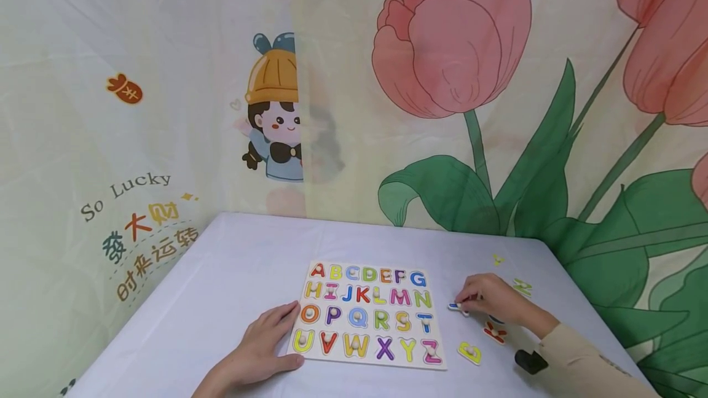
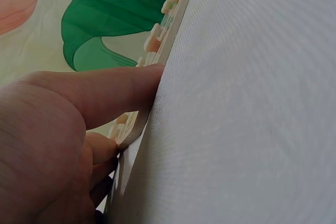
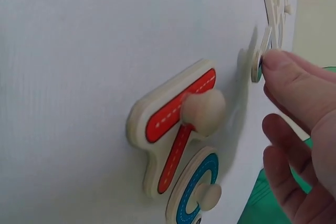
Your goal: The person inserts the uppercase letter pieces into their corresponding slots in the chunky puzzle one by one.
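Note:
A wooden alphabet puzzle board [image 1: 372, 328] with colored, knobbed letters lies on the table. My left hand [image 1: 265, 339] rests at its left edge, with the fingers along the side and the thumb at the near corner. In the left wrist view the thumb [image 2: 126, 90] touches the board's edge [image 2: 173, 30]. To the right of the board, my right hand [image 1: 492, 296] pinches a blue letter piece [image 1: 458, 308], which appears nearly edge-on in the right wrist view. A red T-shaped piece [image 3: 181, 114] and a blue curved piece [image 3: 194, 192] lie beside that hand.
More loose letters lie on the right of the white-covered table [image 1: 232, 275]: a yellow one [image 1: 470, 353] near the board's corner, a yellow-green one [image 1: 522, 287], and a small yellow one [image 1: 498, 260] farther back. A tulip-printed curtain [image 1: 343, 214] hangs behind the table.

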Demonstrator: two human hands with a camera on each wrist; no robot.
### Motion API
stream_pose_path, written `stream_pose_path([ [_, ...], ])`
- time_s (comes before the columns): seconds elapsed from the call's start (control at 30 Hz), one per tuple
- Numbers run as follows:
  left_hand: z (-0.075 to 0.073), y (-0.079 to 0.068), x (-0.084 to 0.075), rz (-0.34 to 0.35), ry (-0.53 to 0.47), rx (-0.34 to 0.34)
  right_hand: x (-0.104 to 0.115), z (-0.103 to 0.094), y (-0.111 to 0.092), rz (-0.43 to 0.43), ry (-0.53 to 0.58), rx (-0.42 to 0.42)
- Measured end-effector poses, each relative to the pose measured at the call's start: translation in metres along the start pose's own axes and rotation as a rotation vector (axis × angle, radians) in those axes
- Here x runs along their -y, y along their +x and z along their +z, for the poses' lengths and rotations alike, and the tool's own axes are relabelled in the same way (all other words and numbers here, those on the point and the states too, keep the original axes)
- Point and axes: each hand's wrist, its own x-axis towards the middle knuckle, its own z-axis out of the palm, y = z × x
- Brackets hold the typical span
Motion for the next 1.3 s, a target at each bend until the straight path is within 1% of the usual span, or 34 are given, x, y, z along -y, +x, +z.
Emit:
stream_pose_path([
  [0.1,0.0,-0.001,0.0,0.005,0.0,-0.004,0.006,0.002,-0.001,0.037,-0.028,-0.043],
  [0.23,0.0,-0.001,0.0,0.001,0.008,-0.011,0.019,0.008,0.0,0.113,-0.046,-0.115],
  [0.43,0.0,-0.001,0.0,0.01,0.012,-0.025,0.051,0.021,0.011,0.242,-0.046,-0.184],
  [0.5,0.0,-0.001,0.0,0.02,0.005,-0.03,0.062,0.025,0.016,0.262,-0.057,-0.197],
  [0.6,0.0,-0.002,0.0,0.029,-0.003,-0.033,0.079,0.031,0.026,0.258,-0.064,-0.217],
  [0.73,0.0,-0.002,0.0,0.022,-0.005,-0.025,0.101,0.04,0.044,0.22,-0.066,-0.239],
  [0.87,-0.001,-0.002,0.0,0.018,-0.007,-0.025,0.124,0.05,0.071,0.182,-0.063,-0.266],
  [1.0,-0.001,-0.001,0.001,0.028,-0.014,-0.031,0.145,0.058,0.098,0.153,-0.046,-0.257],
  [1.13,0.001,0.0,0.002,0.039,-0.012,-0.028,0.158,0.069,0.119,0.152,-0.018,-0.228],
  [1.3,0.001,0.0,0.002,0.032,-0.005,-0.023,0.162,0.086,0.137,0.185,0.006,-0.211],
])
